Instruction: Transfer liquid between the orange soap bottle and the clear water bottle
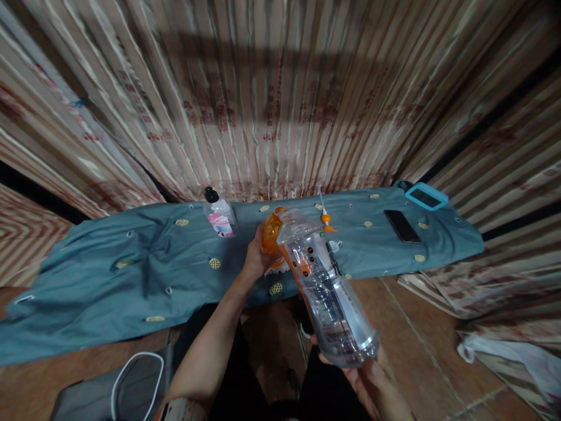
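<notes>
My left hand is closed around a small translucent orange bottle above the cloth. From below, my right hand grips the base of a large clear plastic bottle with a silver and orange label. The big bottle is tilted, its neck end up at the orange bottle's top; whether the two mouths touch, I cannot tell. Just right of them an orange pump head with a thin tube lies on the cloth. A small white round piece is partly hidden behind the clear bottle.
A blue-green cloth covers the low long surface. On it stands a clear bottle with a pink label and black cap. A dark phone and a light-blue framed device lie at the right. Striped curtains hang behind.
</notes>
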A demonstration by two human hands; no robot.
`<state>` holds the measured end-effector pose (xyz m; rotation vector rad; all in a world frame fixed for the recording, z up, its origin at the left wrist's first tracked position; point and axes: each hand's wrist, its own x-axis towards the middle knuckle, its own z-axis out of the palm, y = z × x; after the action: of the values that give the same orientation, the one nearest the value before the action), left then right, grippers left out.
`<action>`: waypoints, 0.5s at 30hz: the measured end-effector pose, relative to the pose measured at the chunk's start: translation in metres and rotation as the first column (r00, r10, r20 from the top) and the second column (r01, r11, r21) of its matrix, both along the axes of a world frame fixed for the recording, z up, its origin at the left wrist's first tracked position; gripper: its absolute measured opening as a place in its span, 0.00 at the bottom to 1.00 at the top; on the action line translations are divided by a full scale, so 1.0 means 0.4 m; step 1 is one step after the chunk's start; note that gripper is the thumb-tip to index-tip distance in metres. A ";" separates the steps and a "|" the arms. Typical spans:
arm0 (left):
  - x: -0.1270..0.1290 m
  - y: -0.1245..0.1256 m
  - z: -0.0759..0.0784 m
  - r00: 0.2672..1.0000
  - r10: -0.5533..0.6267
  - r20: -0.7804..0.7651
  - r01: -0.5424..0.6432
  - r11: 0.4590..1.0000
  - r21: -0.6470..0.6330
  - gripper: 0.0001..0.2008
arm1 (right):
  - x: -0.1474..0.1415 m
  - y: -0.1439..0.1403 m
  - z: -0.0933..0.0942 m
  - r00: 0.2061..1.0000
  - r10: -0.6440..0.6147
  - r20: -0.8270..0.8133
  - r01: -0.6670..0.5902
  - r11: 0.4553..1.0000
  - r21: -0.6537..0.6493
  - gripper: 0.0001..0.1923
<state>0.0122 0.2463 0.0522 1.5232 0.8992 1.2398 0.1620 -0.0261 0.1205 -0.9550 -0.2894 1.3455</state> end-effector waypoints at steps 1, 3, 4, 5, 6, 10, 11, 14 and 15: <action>0.000 -0.002 0.004 1.000 0.000 -0.020 0.001 1.000 0.011 0.43 | 0.004 -0.001 0.002 1.000 -0.001 0.014 0.001 1.000 0.001 0.25; -0.001 -0.006 0.012 0.999 0.006 -0.043 -0.005 1.000 0.022 0.44 | 0.011 -0.004 0.002 0.999 0.001 0.051 -0.001 1.000 0.001 0.26; -0.002 -0.007 0.014 0.999 0.011 -0.051 -0.010 1.000 0.022 0.43 | 0.014 -0.006 0.001 0.998 0.007 0.067 -0.007 1.000 0.001 0.26; -0.002 -0.007 0.016 0.998 0.018 -0.059 -0.017 1.000 0.021 0.43 | 0.017 -0.007 0.000 0.997 0.014 0.079 -0.015 1.000 0.003 0.26; -0.003 -0.008 0.017 0.997 0.023 -0.070 -0.022 1.000 0.019 0.43 | 0.020 -0.008 -0.002 0.996 0.021 0.088 -0.022 1.000 0.007 0.26; -0.004 -0.007 0.019 0.996 0.024 -0.082 -0.023 1.000 0.013 0.42 | 0.025 -0.010 -0.003 0.994 0.032 0.105 -0.034 0.999 0.018 0.26; -0.004 -0.007 0.020 0.997 0.023 -0.080 -0.022 1.000 0.014 0.42 | 0.024 -0.010 -0.002 0.994 0.034 0.105 -0.036 0.999 0.019 0.25; -0.003 -0.009 0.022 0.996 0.023 -0.084 -0.021 1.000 0.022 0.40 | 0.022 -0.009 0.005 0.994 0.019 0.104 -0.022 0.999 0.027 0.24; -0.003 -0.009 0.022 0.996 0.025 -0.090 -0.023 0.999 0.022 0.40 | 0.020 -0.008 0.007 0.995 0.012 0.103 -0.014 1.000 0.026 0.25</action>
<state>0.0110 0.2427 0.0611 1.5993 0.9690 1.2088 0.1702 -0.0294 0.1235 -1.0030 -0.3925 1.3030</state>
